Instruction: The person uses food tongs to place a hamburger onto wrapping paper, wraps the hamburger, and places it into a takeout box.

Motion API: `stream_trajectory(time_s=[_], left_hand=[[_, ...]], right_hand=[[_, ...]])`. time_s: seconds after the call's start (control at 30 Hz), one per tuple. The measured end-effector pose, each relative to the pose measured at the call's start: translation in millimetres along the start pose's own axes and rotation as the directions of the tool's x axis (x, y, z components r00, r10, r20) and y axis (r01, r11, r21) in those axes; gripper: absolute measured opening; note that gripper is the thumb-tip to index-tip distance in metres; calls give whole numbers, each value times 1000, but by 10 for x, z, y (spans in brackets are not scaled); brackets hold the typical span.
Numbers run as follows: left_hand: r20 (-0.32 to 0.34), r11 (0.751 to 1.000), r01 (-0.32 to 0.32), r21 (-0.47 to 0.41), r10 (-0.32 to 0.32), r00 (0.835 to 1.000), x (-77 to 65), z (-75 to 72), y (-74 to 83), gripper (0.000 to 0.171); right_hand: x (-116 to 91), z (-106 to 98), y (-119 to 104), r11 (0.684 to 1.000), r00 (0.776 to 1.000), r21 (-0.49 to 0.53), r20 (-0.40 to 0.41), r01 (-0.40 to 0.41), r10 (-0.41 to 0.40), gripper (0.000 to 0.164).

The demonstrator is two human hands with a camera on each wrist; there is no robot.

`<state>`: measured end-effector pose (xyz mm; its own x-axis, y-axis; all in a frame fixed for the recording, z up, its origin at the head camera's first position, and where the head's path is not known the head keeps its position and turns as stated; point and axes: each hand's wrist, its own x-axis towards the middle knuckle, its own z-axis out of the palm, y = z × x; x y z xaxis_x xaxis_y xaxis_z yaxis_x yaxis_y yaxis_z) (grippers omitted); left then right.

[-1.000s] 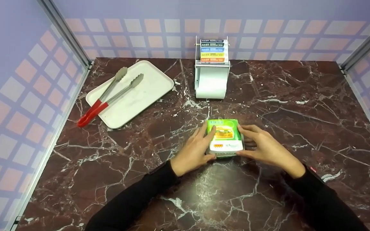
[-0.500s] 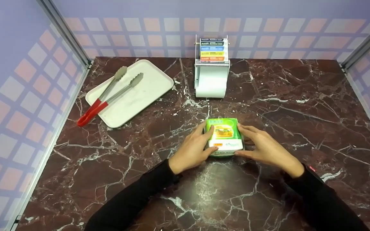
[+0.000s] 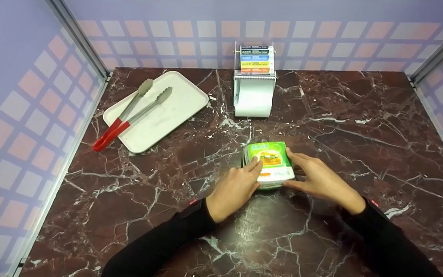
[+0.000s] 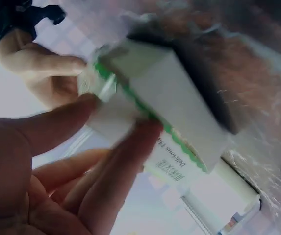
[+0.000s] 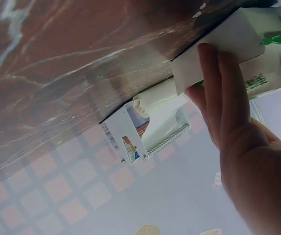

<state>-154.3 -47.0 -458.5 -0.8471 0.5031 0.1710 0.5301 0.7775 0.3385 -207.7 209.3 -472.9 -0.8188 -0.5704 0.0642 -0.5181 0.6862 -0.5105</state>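
A green and white burger box (image 3: 270,157), with a burger picture on its lid, sits on the marble-patterned table. My left hand (image 3: 235,192) is at the box's front left. Its index finger lies over the lid and its thumb is by the front edge. In the left wrist view, thumb and fingers of the left hand (image 4: 81,166) touch the box (image 4: 179,156) near its green scalloped seam, blurred. My right hand (image 3: 317,177) holds the right side, thumb at the front corner and fingers along the side. The right wrist view shows those long fingers (image 5: 231,93) flat against the box wall.
Metal tongs with red handles (image 3: 110,134) lie across a white tray (image 3: 175,111) at the back left. Behind the box stands a white dispenser (image 3: 254,96) with a paper roll and several coloured label boxes (image 3: 255,61). Tiled panels (image 3: 206,34) enclose the table.
My left hand has drawn back toward the front left, uncovering the box's left side, and its index finger has moved lower on the lid. The right hand has stayed almost still.
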Motion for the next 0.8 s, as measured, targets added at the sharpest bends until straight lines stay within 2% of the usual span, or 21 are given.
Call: stream_trajectory(time_s=[0.1, 0.23, 0.53, 0.67, 0.8], left_hand=[[-10, 999, -11, -51, 11, 1000, -6, 8, -1, 66], [-12, 996, 4, -86, -5, 1000, -7, 23, -14, 74], [75, 998, 4, -64, 1, 997, 16, -16, -61, 77], [92, 999, 13, -40, -9, 996, 17, -28, -52, 74], [86, 998, 18, -66, -12, 996, 7, -8, -18, 80]], right_hand=[[-3, -2, -8, 1000, 1000, -4, 2, -5, 5, 89], [-8, 6, -20, 1000, 1000, -14, 4, -8, 8, 91], [-20, 36, -39, 1000, 1000, -23, 1, -22, 22, 91], [-25, 39, -51, 999, 1000, -27, 4, -29, 29, 91], [-25, 32, -55, 999, 1000, -31, 1, -30, 30, 92]])
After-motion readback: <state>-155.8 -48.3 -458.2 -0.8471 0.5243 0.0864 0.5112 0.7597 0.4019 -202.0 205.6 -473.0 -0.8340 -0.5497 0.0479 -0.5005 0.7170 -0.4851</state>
